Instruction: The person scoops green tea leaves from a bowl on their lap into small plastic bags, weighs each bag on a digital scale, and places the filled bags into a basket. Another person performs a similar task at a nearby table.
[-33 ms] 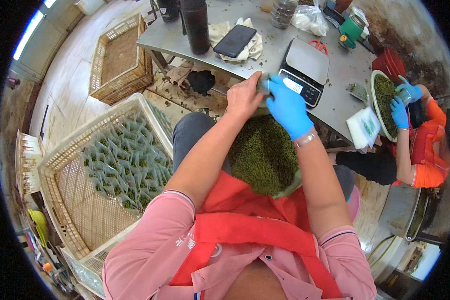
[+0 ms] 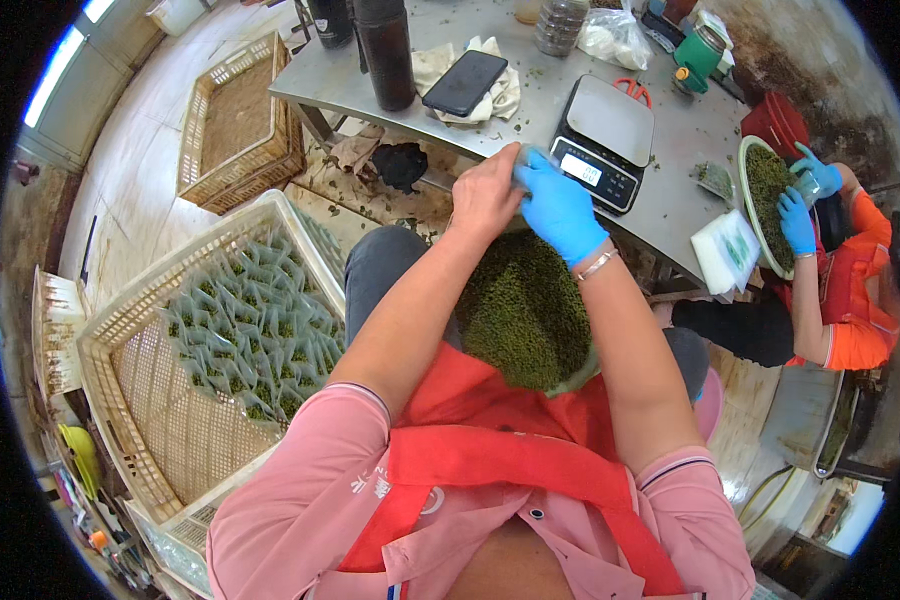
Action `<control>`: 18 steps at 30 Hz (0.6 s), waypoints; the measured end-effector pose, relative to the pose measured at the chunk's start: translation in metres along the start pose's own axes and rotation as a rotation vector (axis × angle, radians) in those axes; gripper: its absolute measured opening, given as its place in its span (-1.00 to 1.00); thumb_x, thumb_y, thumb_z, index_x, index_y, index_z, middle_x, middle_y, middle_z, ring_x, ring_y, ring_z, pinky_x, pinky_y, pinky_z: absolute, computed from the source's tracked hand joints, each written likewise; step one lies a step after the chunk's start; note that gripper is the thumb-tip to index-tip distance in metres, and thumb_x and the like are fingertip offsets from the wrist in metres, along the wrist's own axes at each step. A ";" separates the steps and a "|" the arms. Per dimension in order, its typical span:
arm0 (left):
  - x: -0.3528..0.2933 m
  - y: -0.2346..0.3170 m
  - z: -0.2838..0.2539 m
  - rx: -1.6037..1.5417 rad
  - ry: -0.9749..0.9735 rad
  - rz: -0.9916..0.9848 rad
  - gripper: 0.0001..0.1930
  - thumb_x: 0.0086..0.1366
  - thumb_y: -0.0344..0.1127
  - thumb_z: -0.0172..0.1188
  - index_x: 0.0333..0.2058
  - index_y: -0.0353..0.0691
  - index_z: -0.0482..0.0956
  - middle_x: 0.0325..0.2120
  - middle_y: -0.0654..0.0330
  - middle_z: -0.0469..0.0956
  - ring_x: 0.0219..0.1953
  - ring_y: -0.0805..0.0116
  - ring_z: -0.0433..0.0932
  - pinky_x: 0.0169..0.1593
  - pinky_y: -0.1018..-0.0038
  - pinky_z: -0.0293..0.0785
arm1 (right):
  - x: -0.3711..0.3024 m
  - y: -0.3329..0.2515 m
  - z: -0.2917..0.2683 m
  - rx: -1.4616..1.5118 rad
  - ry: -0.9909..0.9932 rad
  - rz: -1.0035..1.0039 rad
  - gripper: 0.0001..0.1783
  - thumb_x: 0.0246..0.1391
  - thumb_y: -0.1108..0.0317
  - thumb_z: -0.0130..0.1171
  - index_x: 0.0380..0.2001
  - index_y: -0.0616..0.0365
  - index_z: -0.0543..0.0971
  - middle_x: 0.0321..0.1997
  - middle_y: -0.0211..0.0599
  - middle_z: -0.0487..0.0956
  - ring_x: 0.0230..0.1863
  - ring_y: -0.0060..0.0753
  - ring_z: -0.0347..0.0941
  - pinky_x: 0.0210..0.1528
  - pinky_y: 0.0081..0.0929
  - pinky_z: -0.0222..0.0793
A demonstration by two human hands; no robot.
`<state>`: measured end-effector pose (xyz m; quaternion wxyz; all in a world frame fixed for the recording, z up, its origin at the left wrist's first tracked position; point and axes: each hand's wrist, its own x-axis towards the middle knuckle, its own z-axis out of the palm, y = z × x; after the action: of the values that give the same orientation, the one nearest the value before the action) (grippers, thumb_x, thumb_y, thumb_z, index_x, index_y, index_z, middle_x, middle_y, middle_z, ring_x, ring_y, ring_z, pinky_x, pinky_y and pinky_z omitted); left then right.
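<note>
At the table's near edge, my bare left hand (image 2: 485,192) and my blue-gloved right hand (image 2: 560,205) meet with fingers closed on a small clear plastic bag (image 2: 523,158). Most of the bag is hidden by the fingers, so its contents do not show. Below the hands, between my knees, rests a basin heaped with small dark green buds (image 2: 530,310). A digital scale (image 2: 595,170) with a bare silver pan stands on the table just beyond my right hand. To my left, many small clear bags of green buds (image 2: 245,335) stand packed together in a cream plastic crate (image 2: 135,415).
On the metal table (image 2: 510,85) are a black phone (image 2: 465,83) on a cloth, a dark tumbler (image 2: 385,60), red scissors (image 2: 633,92) and a filled bag (image 2: 714,178). At right, a co-worker's gloved hands work over another basin (image 2: 752,205). Stacked crates (image 2: 232,120) stand far left.
My right hand has shifted slightly left, closer against my left hand, and its fingers now cover more of the bag. My left hand stays nearly in place.
</note>
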<state>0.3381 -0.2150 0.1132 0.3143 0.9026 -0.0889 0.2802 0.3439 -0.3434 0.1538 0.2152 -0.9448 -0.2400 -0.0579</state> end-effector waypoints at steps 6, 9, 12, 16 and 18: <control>-0.003 -0.003 -0.007 0.063 -0.066 -0.046 -0.33 -0.12 -0.39 0.18 0.09 0.04 0.33 -0.50 0.05 0.53 -0.43 -0.01 0.53 -0.35 0.19 0.43 | -0.009 -0.019 -0.026 -0.087 0.066 -0.112 -0.69 -0.07 0.40 0.02 -0.18 -0.03 0.49 -0.07 -0.21 0.47 -0.20 -0.03 0.47 -0.26 -0.20 0.44; 0.001 0.008 -0.014 0.120 -0.131 -0.037 -0.33 -0.14 -0.30 0.29 0.06 -0.09 0.33 -0.40 0.08 0.55 -0.35 0.07 0.54 -0.32 0.22 0.42 | -0.015 -0.019 -0.020 -0.043 0.032 -0.078 -0.69 -0.05 0.41 -0.01 -0.16 -0.02 0.47 -0.10 -0.23 0.48 -0.34 -0.06 0.49 -0.37 -0.21 0.43; -0.002 0.005 -0.005 0.030 -0.013 0.150 -0.30 -0.13 -0.46 0.15 0.11 0.08 0.32 -0.55 0.03 0.51 -0.45 0.00 0.52 -0.37 0.19 0.41 | -0.015 -0.007 0.002 -0.093 -0.048 0.047 -0.70 -0.05 0.40 0.02 -0.16 0.04 0.47 -0.19 -0.15 0.50 -0.36 0.00 0.48 -0.37 -0.20 0.44; -0.001 0.006 -0.013 0.077 -0.133 -0.030 -0.44 0.00 -0.31 0.24 0.05 0.03 0.39 -0.49 0.06 0.55 -0.42 0.04 0.55 -0.34 0.26 0.45 | -0.018 0.005 -0.045 0.600 -0.072 -0.109 -0.65 0.02 0.40 0.09 -0.06 0.14 0.49 -0.15 -0.25 0.55 -0.37 -0.35 0.54 -0.32 -0.36 0.47; 0.006 0.014 -0.018 0.015 -0.171 -0.268 -0.52 0.10 -0.15 0.26 0.02 -0.02 0.44 -0.26 0.05 0.58 -0.23 0.10 0.58 -0.16 0.36 0.47 | -0.029 0.012 -0.091 1.043 -0.132 0.193 -0.66 0.00 0.35 0.09 -0.10 0.11 0.52 -0.37 -0.17 0.55 -0.38 -0.22 0.52 -0.25 -0.36 0.44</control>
<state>0.3305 -0.2146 0.1356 0.3336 0.9292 0.0081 0.1587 0.3241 -0.4047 0.2250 0.6450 -0.7319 -0.1617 0.1487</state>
